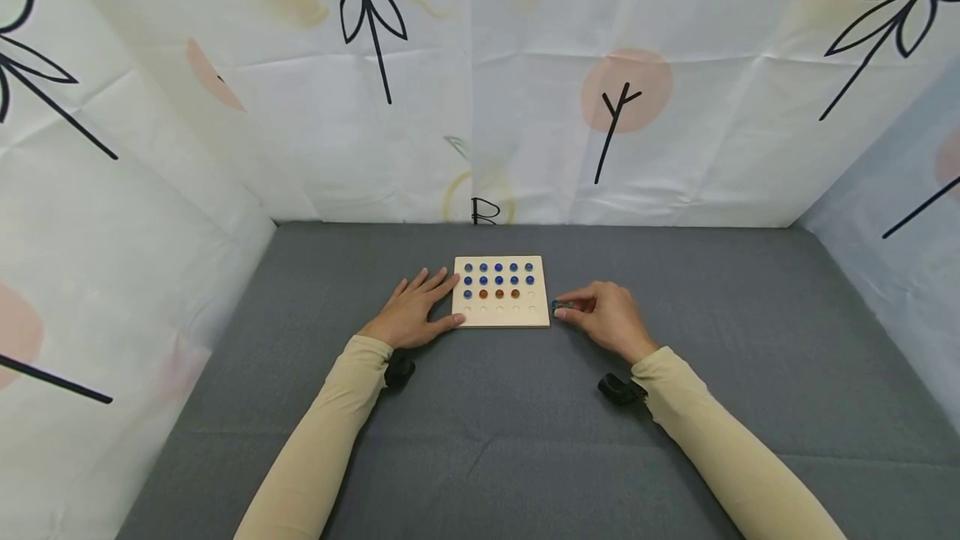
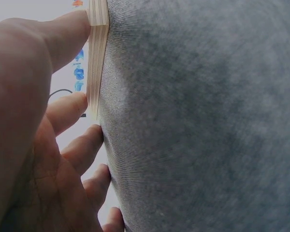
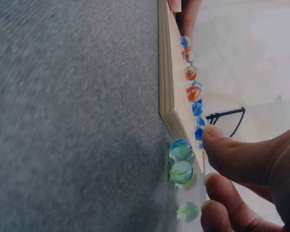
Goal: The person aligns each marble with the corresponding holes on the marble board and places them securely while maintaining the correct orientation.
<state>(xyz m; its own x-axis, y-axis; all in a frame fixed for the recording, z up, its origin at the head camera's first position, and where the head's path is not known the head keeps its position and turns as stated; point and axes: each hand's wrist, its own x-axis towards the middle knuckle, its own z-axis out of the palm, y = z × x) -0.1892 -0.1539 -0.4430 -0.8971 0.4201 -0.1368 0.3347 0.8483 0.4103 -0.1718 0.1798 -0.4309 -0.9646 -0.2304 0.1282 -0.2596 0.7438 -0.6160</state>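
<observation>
A pale wooden board (image 1: 501, 317) with rows of shallow holes lies on the grey cloth. Blue marbles (image 1: 498, 281) fill the two far rows; one blue and three orange marbles (image 1: 499, 294) sit in the third row, and the near row holds none. My left hand (image 1: 411, 315) rests with spread fingers at the board's left edge, its thumb touching the near corner. Beside the right edge, my right hand (image 1: 606, 319) hovers with bent fingers over several green and blue-green glass marbles (image 3: 181, 172). A gap separates thumb and fingers in the right wrist view.
Grey cloth (image 1: 495, 423) covers the table around the board. A white patterned curtain (image 1: 525, 132) stands behind and at both sides. Dark wrist cameras (image 1: 622, 390) are strapped at both sleeves.
</observation>
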